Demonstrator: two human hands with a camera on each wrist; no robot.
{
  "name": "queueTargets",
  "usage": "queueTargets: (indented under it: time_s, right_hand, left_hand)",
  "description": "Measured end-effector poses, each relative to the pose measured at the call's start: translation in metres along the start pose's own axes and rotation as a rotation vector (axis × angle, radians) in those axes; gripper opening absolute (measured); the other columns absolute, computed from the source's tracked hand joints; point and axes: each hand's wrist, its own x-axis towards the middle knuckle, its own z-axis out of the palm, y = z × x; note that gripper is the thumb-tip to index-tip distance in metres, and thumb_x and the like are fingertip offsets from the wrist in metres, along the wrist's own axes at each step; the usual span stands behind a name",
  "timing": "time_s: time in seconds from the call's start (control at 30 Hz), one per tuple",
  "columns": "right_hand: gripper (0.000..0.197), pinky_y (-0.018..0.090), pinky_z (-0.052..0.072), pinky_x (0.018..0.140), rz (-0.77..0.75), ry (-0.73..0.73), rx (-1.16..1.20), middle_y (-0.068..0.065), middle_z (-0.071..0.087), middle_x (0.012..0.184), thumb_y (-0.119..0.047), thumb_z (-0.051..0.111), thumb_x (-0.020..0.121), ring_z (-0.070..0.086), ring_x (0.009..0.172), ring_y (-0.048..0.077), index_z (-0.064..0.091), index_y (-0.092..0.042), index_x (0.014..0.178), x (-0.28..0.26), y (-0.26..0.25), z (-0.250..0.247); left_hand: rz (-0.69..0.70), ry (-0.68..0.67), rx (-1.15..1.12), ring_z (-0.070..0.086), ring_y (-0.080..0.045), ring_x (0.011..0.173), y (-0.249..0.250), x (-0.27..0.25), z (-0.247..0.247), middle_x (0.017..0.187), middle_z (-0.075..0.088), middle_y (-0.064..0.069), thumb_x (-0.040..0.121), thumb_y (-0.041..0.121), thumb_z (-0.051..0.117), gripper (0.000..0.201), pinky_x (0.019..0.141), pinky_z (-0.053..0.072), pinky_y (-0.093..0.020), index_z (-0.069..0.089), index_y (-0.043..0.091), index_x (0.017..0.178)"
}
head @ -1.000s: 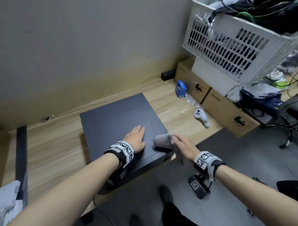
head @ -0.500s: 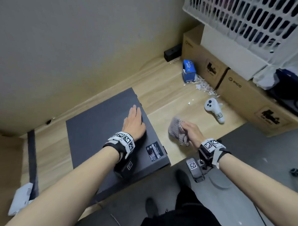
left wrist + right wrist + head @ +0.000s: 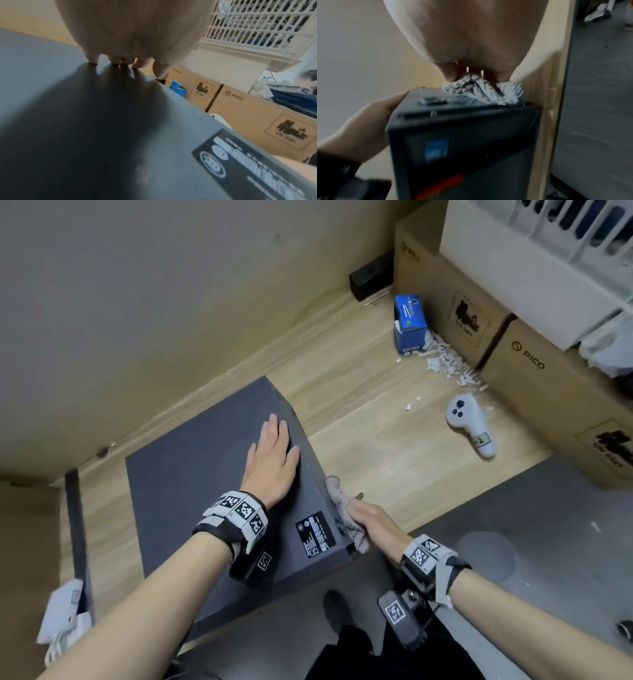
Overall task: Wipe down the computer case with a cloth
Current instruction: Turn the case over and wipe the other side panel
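A dark grey computer case (image 3: 205, 474) lies flat on the wooden floor, with a label (image 3: 315, 534) near its front right corner. My left hand (image 3: 274, 453) rests flat on top of the case (image 3: 102, 121), fingers (image 3: 118, 59) straight and spread. My right hand (image 3: 368, 518) grips a crumpled grey cloth (image 3: 339, 501) and presses it against the case's right side near the front corner. In the right wrist view the cloth (image 3: 482, 90) is bunched between my fingers and the case's edge (image 3: 462, 121). The case's underside is hidden.
A white controller (image 3: 471, 422), a blue box (image 3: 409, 323) and paper scraps (image 3: 448, 364) lie on the floor right of the case. Cardboard boxes (image 3: 565, 392) under a white basket (image 3: 548, 251) line the right. The wall stands close behind. A grey mat (image 3: 513, 525) is at front right.
My right hand brought the cloth from the case's top corner out over the floor and now back against the case's right side. My left hand slid further back on the top.
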Motion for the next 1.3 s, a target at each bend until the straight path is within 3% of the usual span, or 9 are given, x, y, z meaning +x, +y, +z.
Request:
queueTargets:
  time_s: [0.13,0.2,0.23,0.3,0.67,0.83,0.97,1.03,1.3]
  right_hand:
    - [0.041,0.019,0.042,0.06,-0.095,0.013,0.002,-0.023,0.058,0.069,-0.02,0.036,0.108,0.049,0.06,-0.002,0.041,-0.033,0.146,-0.017,-0.003,0.015]
    - [0.041,0.036,0.05,0.084,-0.124,-0.007,0.015,-0.005,0.068,0.104,-0.03,0.038,0.107,0.064,0.094,0.012,0.041,-0.04,0.146,-0.021,-0.009,0.017]
    - [0.044,0.044,0.043,0.107,-0.142,-0.022,0.006,0.001,0.06,0.136,-0.036,0.039,0.105,0.053,0.129,0.02,0.038,-0.038,0.149,-0.02,-0.012,0.017]
    - [0.051,0.038,0.017,0.124,-0.207,-0.065,-0.03,-0.015,0.029,0.159,-0.039,0.039,0.104,0.02,0.149,0.005,0.031,-0.029,0.153,-0.014,-0.026,0.016]
    - [0.047,0.023,0.042,0.108,-0.311,-0.148,-0.197,-0.006,0.051,0.143,-0.026,0.035,0.108,0.05,0.124,-0.008,0.029,-0.02,0.154,0.136,-0.149,0.007]
    - [0.055,0.049,0.036,0.114,-0.251,-0.096,-0.302,0.01,0.052,0.145,-0.051,0.042,0.095,0.051,0.132,0.031,0.039,-0.038,0.148,0.192,-0.167,0.007]
    - [0.042,0.033,0.05,0.078,-0.181,-0.064,-0.412,0.01,0.069,0.101,-0.042,0.038,0.103,0.067,0.071,-0.002,0.063,-0.018,0.127,0.187,-0.146,-0.003]
    - [0.031,0.031,0.047,0.059,-0.13,-0.06,-0.408,0.012,0.065,0.082,-0.028,0.041,0.105,0.059,0.048,0.004,0.066,-0.011,0.112,0.181,-0.119,-0.011]
    - [0.033,0.032,0.048,0.055,0.06,-0.17,-0.443,0.007,0.059,0.064,-0.023,0.043,0.104,0.059,0.054,0.024,0.05,-0.01,0.074,0.076,-0.053,-0.02]
  left_hand:
    - [0.068,-0.016,0.023,-0.012,-0.013,0.15,-0.01,0.0,-0.004,0.163,-0.014,0.003,0.106,0.036,0.026,0.06,0.122,0.003,-0.044,0.002,0.019,0.157]
    - [0.104,-0.046,0.041,-0.013,-0.012,0.15,-0.016,0.0,-0.008,0.163,-0.016,0.004,0.104,0.042,0.031,0.065,0.122,0.003,-0.041,0.001,0.02,0.157]
    - [0.119,-0.069,0.049,-0.014,-0.011,0.149,-0.02,0.001,-0.011,0.163,-0.017,0.005,0.102,0.046,0.035,0.069,0.122,0.003,-0.04,0.0,0.022,0.157]
    - [0.145,-0.105,0.061,-0.015,-0.009,0.149,-0.026,0.004,-0.016,0.162,-0.018,0.005,0.098,0.05,0.044,0.079,0.123,0.004,-0.039,-0.001,0.023,0.157]
    - [0.002,-0.064,0.038,-0.016,-0.011,0.149,-0.04,0.038,-0.042,0.162,-0.018,0.003,0.062,0.058,0.083,0.134,0.122,0.005,-0.047,-0.003,0.017,0.157]
    - [-0.057,-0.199,0.136,-0.019,-0.014,0.148,-0.045,0.063,-0.053,0.161,-0.025,0.002,0.057,0.055,0.087,0.145,0.121,0.01,-0.051,-0.012,0.015,0.155]
    - [-0.07,-0.203,0.103,-0.018,-0.018,0.149,-0.04,0.062,-0.052,0.161,-0.024,-0.001,0.057,0.047,0.09,0.143,0.12,0.015,-0.054,-0.009,0.012,0.155]
    - [-0.076,-0.195,0.1,-0.017,-0.018,0.149,-0.037,0.061,-0.054,0.161,-0.023,-0.001,0.057,0.044,0.09,0.142,0.119,0.016,-0.056,-0.008,0.012,0.155]
    - [-0.092,-0.18,0.107,-0.016,-0.018,0.15,-0.035,0.059,-0.054,0.161,-0.022,0.0,0.056,0.044,0.091,0.143,0.117,0.019,-0.058,-0.007,0.013,0.155]
